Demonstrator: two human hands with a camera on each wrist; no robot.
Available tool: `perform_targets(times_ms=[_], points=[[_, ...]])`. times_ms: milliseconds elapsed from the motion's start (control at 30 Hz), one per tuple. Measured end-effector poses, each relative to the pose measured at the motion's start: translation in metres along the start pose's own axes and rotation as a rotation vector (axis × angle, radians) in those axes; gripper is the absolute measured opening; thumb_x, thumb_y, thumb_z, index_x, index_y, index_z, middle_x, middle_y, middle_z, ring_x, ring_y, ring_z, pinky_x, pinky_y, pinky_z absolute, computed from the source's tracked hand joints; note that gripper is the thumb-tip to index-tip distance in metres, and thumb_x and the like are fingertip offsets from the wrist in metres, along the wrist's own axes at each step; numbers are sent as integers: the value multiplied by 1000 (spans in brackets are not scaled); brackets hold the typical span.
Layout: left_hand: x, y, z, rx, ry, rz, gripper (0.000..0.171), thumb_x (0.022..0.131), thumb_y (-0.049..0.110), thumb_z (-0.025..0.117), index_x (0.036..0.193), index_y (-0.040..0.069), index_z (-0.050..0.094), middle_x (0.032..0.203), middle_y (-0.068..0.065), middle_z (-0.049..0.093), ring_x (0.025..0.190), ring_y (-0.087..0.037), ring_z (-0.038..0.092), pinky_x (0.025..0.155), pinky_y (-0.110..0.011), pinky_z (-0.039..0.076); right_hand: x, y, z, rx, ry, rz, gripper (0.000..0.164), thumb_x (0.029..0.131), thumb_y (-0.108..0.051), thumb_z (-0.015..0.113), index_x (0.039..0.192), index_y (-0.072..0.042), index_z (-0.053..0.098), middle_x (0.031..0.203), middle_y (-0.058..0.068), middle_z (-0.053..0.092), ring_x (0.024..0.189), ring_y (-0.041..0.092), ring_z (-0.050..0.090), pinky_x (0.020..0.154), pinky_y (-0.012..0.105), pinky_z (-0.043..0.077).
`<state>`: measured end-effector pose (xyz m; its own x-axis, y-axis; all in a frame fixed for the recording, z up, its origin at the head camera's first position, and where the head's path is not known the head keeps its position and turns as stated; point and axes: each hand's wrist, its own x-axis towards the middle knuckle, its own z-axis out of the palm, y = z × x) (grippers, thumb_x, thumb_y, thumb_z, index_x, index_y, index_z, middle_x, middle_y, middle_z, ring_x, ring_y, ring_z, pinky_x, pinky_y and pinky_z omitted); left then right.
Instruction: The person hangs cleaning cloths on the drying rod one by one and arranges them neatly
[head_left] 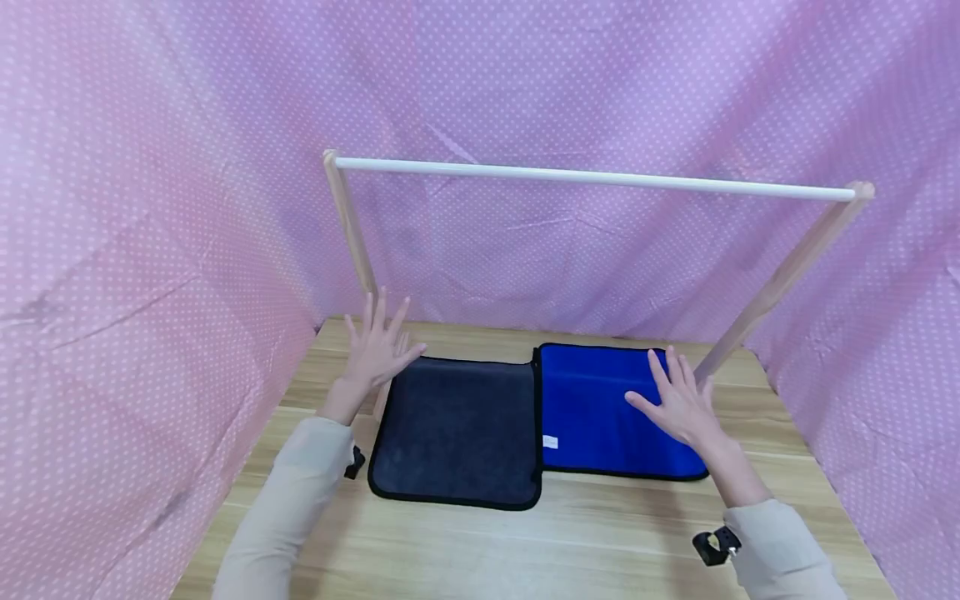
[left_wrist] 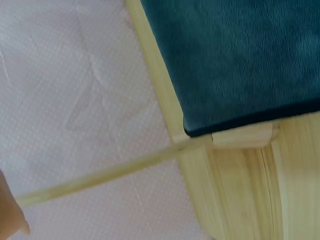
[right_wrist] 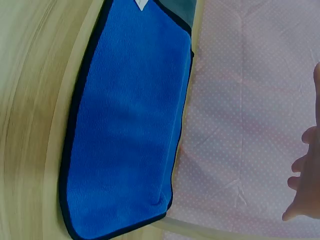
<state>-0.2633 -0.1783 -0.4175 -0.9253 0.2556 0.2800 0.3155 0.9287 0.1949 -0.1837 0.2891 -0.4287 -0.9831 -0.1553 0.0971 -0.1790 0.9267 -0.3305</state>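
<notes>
Two square cloths with black edging lie flat side by side on a wooden table. The left one is a dark grey towel; the other is a blue towel with a small white tag. My left hand, fingers spread, is raised at the grey towel's far left corner. Above the blue towel's right part, my right hand is likewise spread and holds nothing. In the left wrist view the grey towel shows its corner. The blue towel fills the middle of the right wrist view.
A rack stands over the table, with a white rod across two wooden posts. The left post rises behind my left hand, the right post beyond my right. Pink dotted curtains surround the table.
</notes>
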Motion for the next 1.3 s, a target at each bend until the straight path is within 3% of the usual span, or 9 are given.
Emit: perform_targets(times_ms=[167,400,500,633,700,767,900,1100,1300], points=[[2,-12,-7,-42,138,0,79,86,47,54,147,16,14,150,-21,-11,137,-39,-8,100,-70,7,0,-4,7,76,-23,10,87,88,-53,48,147,-6,4,148,28,1,133,48,0,93,74,-4],[5,-27,-16,-72,259,-1,83,84,39,60,146,12,12,147,-29,-1,132,-48,8,99,-66,20,2,-12,28,220,-34,1,89,88,-48,51,146,-3,1,149,27,0,134,47,-1,96,72,-5],[10,-36,-18,-106,307,58,84,83,35,61,145,7,13,144,-32,8,129,-50,16,99,-65,23,4,-16,38,279,-26,-11,89,88,-44,52,145,-1,0,149,27,1,134,46,1,97,71,-3],[17,-48,-21,-134,366,214,86,80,22,68,142,-3,14,138,-34,24,124,-49,28,100,-59,29,7,-24,51,396,-28,-35,87,90,-38,53,145,-1,-3,149,26,1,134,46,2,100,69,2],[20,-52,-22,-161,370,265,86,80,16,69,142,-7,13,137,-34,28,124,-47,31,103,-54,28,8,-28,58,463,-42,-40,86,91,-36,53,145,-2,-5,150,25,0,135,45,1,101,67,4],[23,-54,-24,-201,358,275,85,81,12,68,141,-9,11,137,-35,28,125,-47,31,104,-52,27,9,-32,64,527,-67,-32,85,92,-35,52,145,-5,-7,150,23,-3,135,44,-1,104,64,4],[28,-55,-26,-274,303,209,82,86,11,61,143,-5,4,141,-34,23,127,-46,28,107,-51,24,11,-43,79,616,-82,-19,82,93,-30,51,146,-7,-7,151,22,0,136,42,1,105,62,7],[32,-56,-28,-310,255,120,78,91,11,55,145,0,-1,144,-31,18,128,-46,27,106,-52,24,17,-58,106,742,-144,15,80,93,-22,52,146,-5,-6,149,25,7,135,42,9,106,59,13],[38,-54,-30,-310,255,128,68,94,5,44,145,-1,-2,142,-32,22,121,-45,36,103,-52,29,20,-73,127,786,-183,30,78,93,-21,52,146,-5,-4,149,24,10,134,42,14,104,60,19]])
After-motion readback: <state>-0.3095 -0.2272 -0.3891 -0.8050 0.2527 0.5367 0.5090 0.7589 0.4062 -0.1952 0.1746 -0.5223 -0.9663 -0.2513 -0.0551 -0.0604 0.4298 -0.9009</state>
